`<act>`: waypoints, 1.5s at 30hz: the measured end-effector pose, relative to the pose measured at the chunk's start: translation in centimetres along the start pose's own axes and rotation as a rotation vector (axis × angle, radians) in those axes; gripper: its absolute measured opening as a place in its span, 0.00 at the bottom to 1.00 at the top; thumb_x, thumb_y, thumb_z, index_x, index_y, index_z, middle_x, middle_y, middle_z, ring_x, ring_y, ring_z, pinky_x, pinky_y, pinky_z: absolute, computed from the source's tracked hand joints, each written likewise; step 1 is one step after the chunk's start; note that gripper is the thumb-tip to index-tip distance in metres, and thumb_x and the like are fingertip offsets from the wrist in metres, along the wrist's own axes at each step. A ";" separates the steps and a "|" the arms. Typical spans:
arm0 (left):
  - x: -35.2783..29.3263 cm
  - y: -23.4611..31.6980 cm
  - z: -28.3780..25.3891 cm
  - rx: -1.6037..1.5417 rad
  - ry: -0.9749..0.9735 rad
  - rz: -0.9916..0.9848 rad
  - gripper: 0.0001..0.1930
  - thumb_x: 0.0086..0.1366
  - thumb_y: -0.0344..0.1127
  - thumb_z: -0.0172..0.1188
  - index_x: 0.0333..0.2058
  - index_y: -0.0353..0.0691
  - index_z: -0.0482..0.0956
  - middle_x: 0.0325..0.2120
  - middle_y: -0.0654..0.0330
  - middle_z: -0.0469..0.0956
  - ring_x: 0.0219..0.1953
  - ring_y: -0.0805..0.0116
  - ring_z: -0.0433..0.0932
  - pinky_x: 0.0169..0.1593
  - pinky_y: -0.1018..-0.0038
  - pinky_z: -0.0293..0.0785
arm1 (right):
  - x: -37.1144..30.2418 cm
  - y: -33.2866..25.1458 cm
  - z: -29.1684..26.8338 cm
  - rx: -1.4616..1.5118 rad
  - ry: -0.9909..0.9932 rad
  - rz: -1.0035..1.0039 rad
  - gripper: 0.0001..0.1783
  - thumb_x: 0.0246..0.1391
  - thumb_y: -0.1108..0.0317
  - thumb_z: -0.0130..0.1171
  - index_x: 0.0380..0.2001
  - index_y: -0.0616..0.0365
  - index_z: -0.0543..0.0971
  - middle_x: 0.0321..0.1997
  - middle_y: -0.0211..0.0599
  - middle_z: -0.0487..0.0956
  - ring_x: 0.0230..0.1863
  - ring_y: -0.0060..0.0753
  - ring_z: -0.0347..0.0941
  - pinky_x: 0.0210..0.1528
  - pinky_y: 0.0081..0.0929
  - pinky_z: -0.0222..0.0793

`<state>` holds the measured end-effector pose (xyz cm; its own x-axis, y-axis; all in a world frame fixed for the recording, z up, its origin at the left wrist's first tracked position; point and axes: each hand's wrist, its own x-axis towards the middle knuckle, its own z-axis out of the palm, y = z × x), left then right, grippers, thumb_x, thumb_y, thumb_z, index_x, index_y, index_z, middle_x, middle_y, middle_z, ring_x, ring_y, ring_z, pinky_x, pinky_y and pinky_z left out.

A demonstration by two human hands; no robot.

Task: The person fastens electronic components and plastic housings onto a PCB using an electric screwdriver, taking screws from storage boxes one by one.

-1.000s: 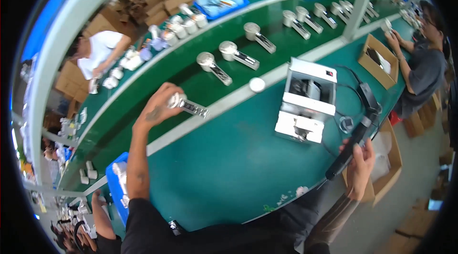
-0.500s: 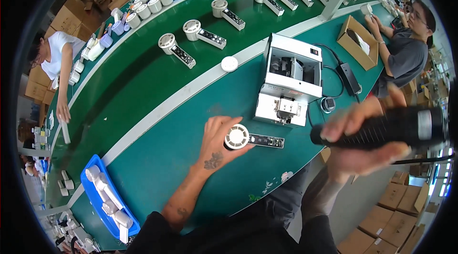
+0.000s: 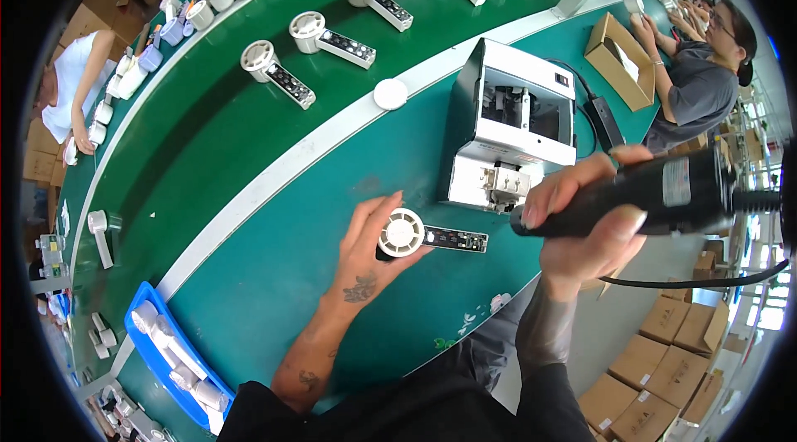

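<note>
My left hand [image 3: 362, 255] is closed around the round vented head of a white hairdryer-like housing [image 3: 402, 233]. Its handle points right and lies open, showing a circuit board [image 3: 457, 239] with small parts on it. In my right hand [image 3: 594, 253] is a black electric screwdriver [image 3: 635, 197], held nearly level above the table's right edge. Its tip end points left toward the handle, some distance away from it. Just beyond stands a white and black screw feeder [image 3: 510, 122], partly covered by my right fingers.
Several similar open housings [image 3: 340, 39] lie on the green conveyor [image 3: 207, 126] ahead. A round white cap [image 3: 390, 94] sits at its rail. Housings fill a blue tray [image 3: 137, 330] at left. An open carton [image 3: 610, 52] is by a co-worker at right. A black cable [image 3: 706, 283] trails right.
My right hand has brought the screwdriver a little left, toward the feeder and the housing. My left hand keeps its hold. The left co-worker's arm has drawn back; a white piece lies farther along the conveyor.
</note>
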<state>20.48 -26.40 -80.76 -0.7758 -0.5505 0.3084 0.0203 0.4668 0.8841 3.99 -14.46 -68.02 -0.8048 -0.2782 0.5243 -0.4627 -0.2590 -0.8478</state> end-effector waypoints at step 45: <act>0.5 0.2 0.0 0.015 -0.049 -0.024 0.42 0.48 0.29 0.80 0.62 0.33 0.71 0.52 0.49 0.80 0.52 0.53 0.79 0.55 0.63 0.77 | 1.9 0.9 -0.2 -0.073 0.010 -0.032 0.46 0.63 0.31 0.51 0.57 0.69 0.58 0.18 0.38 0.67 0.12 0.30 0.64 0.15 0.28 0.63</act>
<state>20.14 -26.58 -80.46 -0.8058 -0.5275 0.2692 -0.0081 0.4644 0.8856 1.97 -15.07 -67.83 -0.7926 -0.2618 0.5506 -0.5137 -0.1997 -0.8344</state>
